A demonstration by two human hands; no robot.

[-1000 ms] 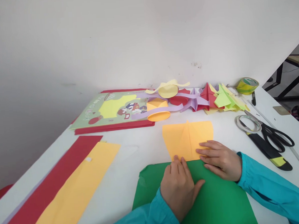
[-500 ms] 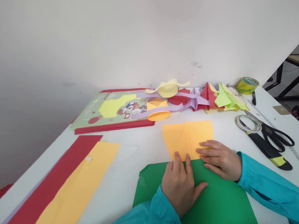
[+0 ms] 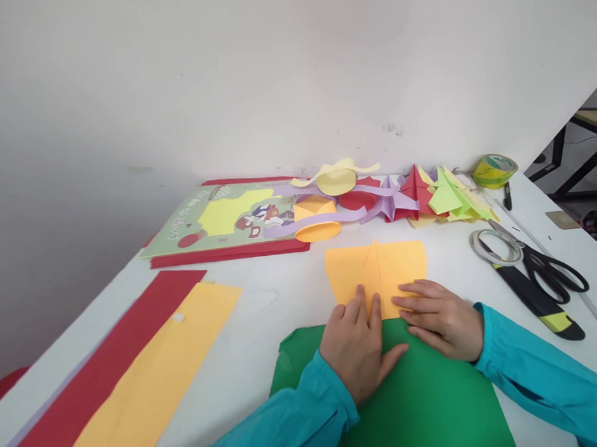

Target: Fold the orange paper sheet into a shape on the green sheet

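Note:
A folded piece of orange paper point(image 3: 405, 261) lies flat on the table, creased down its middle, its near edge at the top of a green sheet point(image 3: 428, 403). Two extended fingers of my left hand point(image 3: 352, 344) press on the orange paper just left of the crease, the thumb stretched out over the green sheet. Spread fingers of my right hand point(image 3: 441, 316) rest on the paper's lower right part. Neither hand grips anything. The paper's lower left corner is hidden behind my left hand.
Orange strips point(image 3: 151, 371) and a red strip point(image 3: 115, 360) lie at left. Scissors point(image 3: 545, 264), a box cutter point(image 3: 532, 298) and a tape roll point(image 3: 497, 246) sit at right. Folded paper shapes point(image 3: 417, 194), a printed pad point(image 3: 178, 223) and yellow tape point(image 3: 494, 171) line the wall.
My left hand has slid a little up along the crease, farther onto the orange paper. My right hand stays where it was.

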